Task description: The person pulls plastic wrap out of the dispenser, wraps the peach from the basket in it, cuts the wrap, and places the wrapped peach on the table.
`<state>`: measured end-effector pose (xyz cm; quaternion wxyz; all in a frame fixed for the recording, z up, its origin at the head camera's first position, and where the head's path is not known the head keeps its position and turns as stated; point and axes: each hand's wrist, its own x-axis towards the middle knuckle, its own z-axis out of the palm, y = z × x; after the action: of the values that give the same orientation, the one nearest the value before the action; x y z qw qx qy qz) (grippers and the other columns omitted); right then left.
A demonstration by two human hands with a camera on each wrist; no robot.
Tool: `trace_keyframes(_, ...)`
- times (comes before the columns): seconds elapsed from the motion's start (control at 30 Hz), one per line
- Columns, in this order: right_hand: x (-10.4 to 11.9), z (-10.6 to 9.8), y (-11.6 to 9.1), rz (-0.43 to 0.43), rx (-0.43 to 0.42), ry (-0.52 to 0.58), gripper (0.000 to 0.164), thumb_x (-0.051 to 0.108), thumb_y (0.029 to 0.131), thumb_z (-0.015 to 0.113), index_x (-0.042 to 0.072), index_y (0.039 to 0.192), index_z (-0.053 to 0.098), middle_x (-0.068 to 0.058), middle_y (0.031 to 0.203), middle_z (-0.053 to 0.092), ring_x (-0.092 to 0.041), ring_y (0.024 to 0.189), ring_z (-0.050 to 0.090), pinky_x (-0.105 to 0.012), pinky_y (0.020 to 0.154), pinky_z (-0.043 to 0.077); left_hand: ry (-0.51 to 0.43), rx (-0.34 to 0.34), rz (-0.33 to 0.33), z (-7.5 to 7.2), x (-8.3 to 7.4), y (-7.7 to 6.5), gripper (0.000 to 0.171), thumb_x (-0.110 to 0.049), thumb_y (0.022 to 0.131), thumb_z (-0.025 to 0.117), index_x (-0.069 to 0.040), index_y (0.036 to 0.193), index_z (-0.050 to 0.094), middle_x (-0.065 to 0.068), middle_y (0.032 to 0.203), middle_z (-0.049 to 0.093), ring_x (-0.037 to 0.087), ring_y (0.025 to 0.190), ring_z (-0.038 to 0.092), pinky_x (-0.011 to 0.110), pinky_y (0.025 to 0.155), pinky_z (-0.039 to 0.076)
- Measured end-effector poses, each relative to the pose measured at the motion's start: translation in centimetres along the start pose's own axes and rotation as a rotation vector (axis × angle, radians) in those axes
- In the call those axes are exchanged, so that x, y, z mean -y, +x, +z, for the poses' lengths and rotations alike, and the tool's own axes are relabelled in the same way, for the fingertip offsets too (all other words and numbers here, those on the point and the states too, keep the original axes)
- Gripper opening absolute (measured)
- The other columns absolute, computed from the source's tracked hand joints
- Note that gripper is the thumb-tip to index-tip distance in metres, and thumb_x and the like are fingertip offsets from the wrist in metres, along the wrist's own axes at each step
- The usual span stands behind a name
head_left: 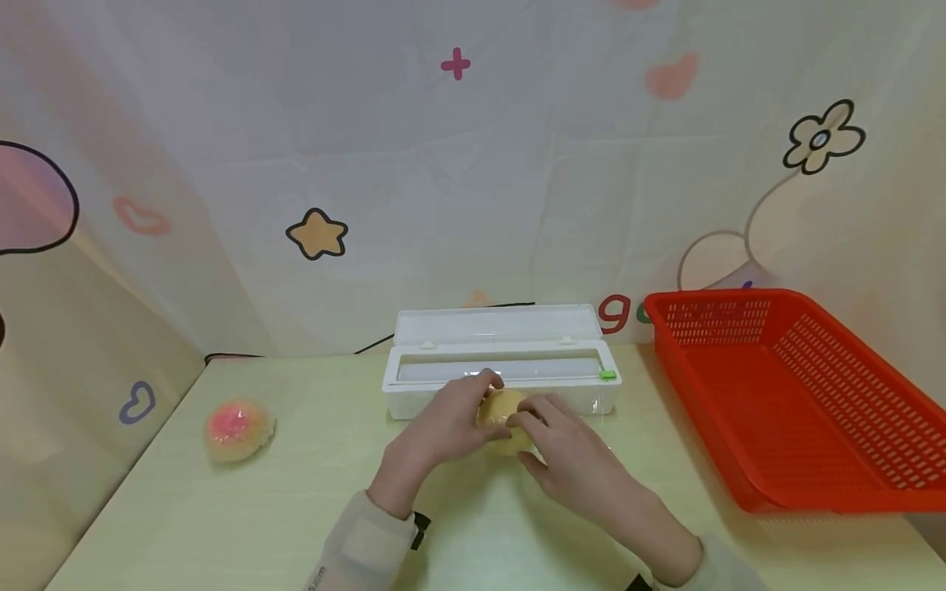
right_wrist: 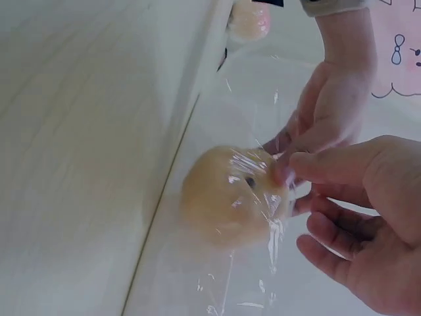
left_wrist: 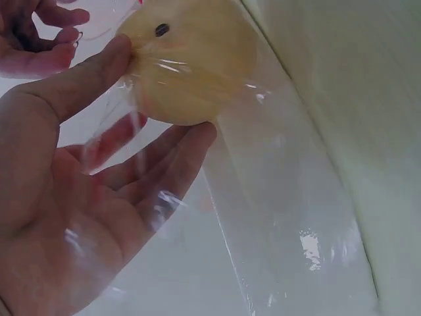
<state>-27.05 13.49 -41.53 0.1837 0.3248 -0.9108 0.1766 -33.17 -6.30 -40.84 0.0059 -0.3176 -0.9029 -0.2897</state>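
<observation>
A round yellow fruit-like thing [head_left: 502, 406] with a small dark spot is covered by clear cling film [right_wrist: 250, 224], in front of the white cling film dispenser [head_left: 436, 398]. My left hand [head_left: 454, 414] holds it, thumb on one side and fingers on the other; in the left wrist view the film spreads over the palm. From the other side my right hand [head_left: 572, 451], fingers bent, pinches gathered film beside the dark spot, as seen in the right wrist view. The dispenser's lid [head_left: 502, 324] is raised and its film roll [head_left: 510, 369] shows.
A film-covered pink and cream peach-like thing [head_left: 236, 431] lies at the left of the pale table [head_left: 310, 492]. At the right stands a red plastic basket [head_left: 709, 427]. A green slider [head_left: 608, 375] sits on the dispenser's right end. Behind hangs a patterned curtain [head_left: 443, 189].
</observation>
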Motion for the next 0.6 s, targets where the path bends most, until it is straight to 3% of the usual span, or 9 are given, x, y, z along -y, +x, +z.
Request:
trace_keyframes(0.1,0.2,0.2,-0.1,-0.025,0.024,-0.05,0.052,0.004,0.074,0.092,0.001,0.12,0.067,-0.009,0.121,0.059,-0.029,0.117,0.053,-0.04,0.1,0.051,-0.062,-0.02,-0.028,-0.2,0.1,0.0,0.04,-0.024,0.091,0.082,-0.003,0.116,0.058,0.009,0.101,0.068,0.022,0.087,0.063,0.034,0.076,0.052)
trace_keyframes(0.33,0.0,0.6,0.0,-0.037,0.057,-0.145,0.071,0.008,0.073,0.093,-0.002,0.136,0.06,-0.017,0.134,0.055,-0.036,0.127,0.049,-0.045,0.104,0.048,-0.124,-0.027,-0.074,-0.9,0.0,-0.1,0.035,-0.026,0.097,0.075,-0.001,0.118,0.065,0.01,0.116,0.067,0.026,0.103,0.065,0.039,0.089,0.054)
trace_keyframes(0.6,-0.2,1.0,0.3,-0.026,0.038,-0.166,0.075,0.008,0.073,0.094,-0.003,0.139,0.058,-0.019,0.135,0.054,-0.037,0.126,0.051,-0.044,0.1,0.051,-0.175,-0.035,-0.036,-1.6,0.2,-0.2,0.024,-0.022,0.101,0.068,-0.002,0.114,0.07,0.007,0.112,0.072,0.021,0.099,0.07,0.034,0.084,0.057)
